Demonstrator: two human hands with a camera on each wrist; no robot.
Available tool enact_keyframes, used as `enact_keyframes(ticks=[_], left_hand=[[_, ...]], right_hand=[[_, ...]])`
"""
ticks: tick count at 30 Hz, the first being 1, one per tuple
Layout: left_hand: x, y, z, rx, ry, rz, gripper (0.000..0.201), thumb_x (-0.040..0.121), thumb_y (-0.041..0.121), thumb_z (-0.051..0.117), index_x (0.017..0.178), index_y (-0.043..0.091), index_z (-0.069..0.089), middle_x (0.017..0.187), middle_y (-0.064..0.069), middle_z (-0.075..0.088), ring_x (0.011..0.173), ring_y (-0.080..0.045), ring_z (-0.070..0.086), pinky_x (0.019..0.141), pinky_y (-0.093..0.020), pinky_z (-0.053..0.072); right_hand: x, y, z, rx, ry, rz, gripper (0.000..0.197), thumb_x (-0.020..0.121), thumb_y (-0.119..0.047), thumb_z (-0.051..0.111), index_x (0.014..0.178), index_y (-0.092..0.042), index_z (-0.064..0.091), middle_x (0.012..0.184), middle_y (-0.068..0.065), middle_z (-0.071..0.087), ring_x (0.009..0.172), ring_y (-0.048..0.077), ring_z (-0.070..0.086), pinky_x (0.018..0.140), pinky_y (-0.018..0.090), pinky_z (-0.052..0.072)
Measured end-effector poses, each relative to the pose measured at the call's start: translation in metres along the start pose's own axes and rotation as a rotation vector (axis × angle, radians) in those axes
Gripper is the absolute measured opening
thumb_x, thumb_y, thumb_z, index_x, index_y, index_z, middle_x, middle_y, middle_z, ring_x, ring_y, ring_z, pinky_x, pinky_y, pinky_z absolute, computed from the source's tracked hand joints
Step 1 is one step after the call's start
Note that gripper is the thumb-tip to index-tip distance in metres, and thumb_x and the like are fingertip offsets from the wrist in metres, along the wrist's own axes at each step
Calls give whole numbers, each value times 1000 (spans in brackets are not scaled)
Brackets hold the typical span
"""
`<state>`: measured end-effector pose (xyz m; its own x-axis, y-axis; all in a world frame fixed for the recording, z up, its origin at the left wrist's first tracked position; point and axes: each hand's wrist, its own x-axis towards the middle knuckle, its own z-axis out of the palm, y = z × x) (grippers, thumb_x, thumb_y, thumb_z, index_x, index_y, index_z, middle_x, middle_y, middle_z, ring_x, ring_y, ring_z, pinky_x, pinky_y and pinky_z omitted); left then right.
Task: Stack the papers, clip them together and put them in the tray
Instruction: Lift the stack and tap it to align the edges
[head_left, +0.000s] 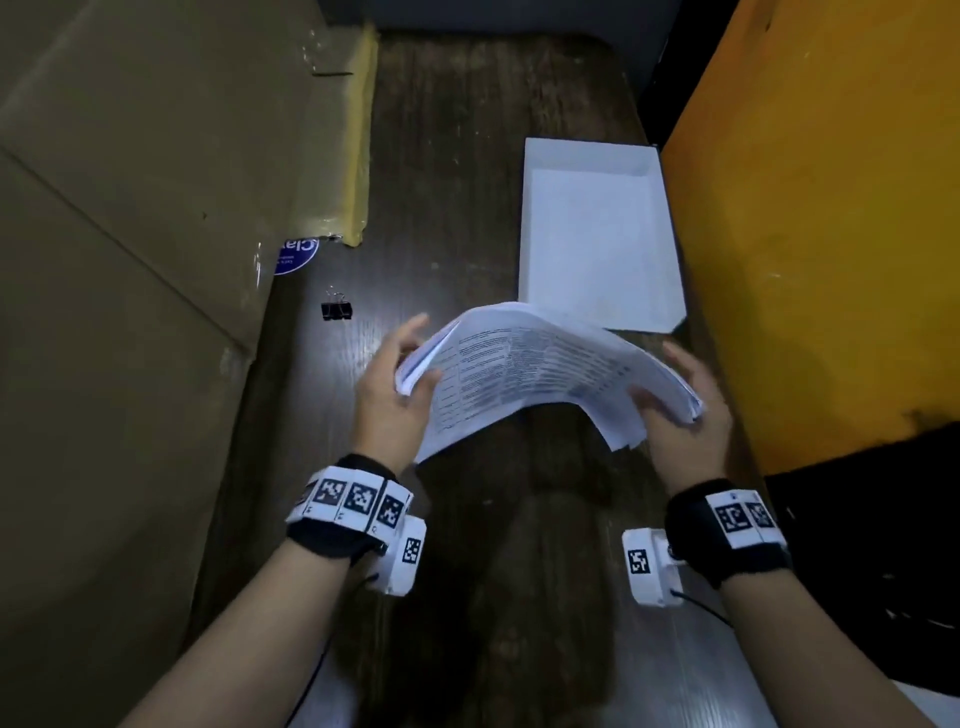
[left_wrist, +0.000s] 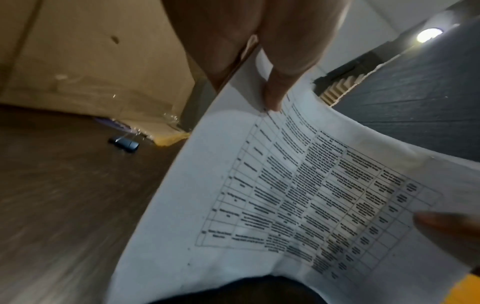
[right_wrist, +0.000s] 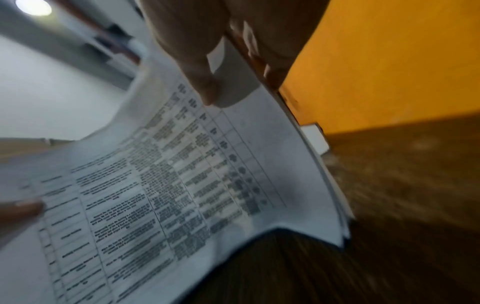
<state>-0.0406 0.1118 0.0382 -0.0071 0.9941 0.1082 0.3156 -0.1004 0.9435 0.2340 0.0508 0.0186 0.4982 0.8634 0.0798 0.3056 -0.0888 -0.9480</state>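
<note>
Head view: I see the papers (head_left: 530, 364) held arched above the surface (head_left: 467, 156) at centre frame, left hand (head_left: 392, 395) and right hand (head_left: 685, 415) each pinching an end. The tray (head_left: 597, 306) sits upper right, the binder clip (head_left: 337, 310) centre left.

Left wrist: thumb (left_wrist: 275, 86) presses on the printed sheet (left_wrist: 285, 195).

Right wrist: same grip, thumb (right_wrist: 205, 82) on top.

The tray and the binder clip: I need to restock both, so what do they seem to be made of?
The tray looks like thin white card or paperboard, matte, with folded walls and a dented near corner. The binder clip seems to be black-coated metal with bare wire handles, though it is small in view.
</note>
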Motion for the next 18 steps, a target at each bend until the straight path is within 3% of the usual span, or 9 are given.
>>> enact_keyframes(ticks=[1,3,5,7,10,12,16,18], left_hand=[[2,0,-2,19,30,50,66,82,5,68,128,43,40,104,6,57,100,-14,59,91,-31,52],[6,2,-7,95,76,165,81,81,5,69,137,44,26,112,1,52,103,-16,57,89,-25,49],[8,3,-9,268,97,278,82,82,5,68,140,41,22,121,-8,47,108,-16,52,91,-21,44],[7,1,-9,446,87,363,73,85,6,65,141,33,27,127,-15,43,111,-15,45,91,-20,42],[6,-7,-6,570,54,407,58,90,13,60,141,30,39,134,-19,38,120,-20,42,93,-30,44],[6,-9,-5,589,36,368,56,91,16,59,142,29,39,134,-18,38,120,-25,45,94,-31,45],[8,-5,-6,462,72,302,63,88,11,61,144,26,35,132,-7,42,117,-16,48,93,-16,38],[11,-10,-9,213,86,162,79,84,8,66,146,34,25,130,18,42,116,5,46,93,-4,34]], right_hand=[[2,1,-2,-4,44,-52,53,78,-33,67,129,-36,52,104,-6,67,99,13,64,90,23,52],[3,-11,-4,-140,113,-211,74,82,-17,71,146,-29,36,110,2,63,101,13,61,84,8,48],[6,-18,-8,-338,136,-436,78,85,0,68,149,-24,30,118,16,59,105,18,57,81,12,46],[9,-21,-8,-486,116,-532,76,86,7,63,147,-24,30,118,23,55,102,22,54,78,22,47],[9,-20,-5,-694,44,-516,67,89,1,60,146,-28,40,122,23,51,103,31,58,73,40,60],[10,-23,-4,-760,18,-503,61,90,-4,59,145,-27,45,125,22,51,103,37,60,71,48,61],[17,-30,-4,-660,56,-414,72,89,-4,63,152,-17,32,120,21,57,99,33,62,78,40,57],[21,-29,-3,-387,44,-211,83,87,-9,68,154,-26,23,111,13,64,97,25,64,83,37,56]])
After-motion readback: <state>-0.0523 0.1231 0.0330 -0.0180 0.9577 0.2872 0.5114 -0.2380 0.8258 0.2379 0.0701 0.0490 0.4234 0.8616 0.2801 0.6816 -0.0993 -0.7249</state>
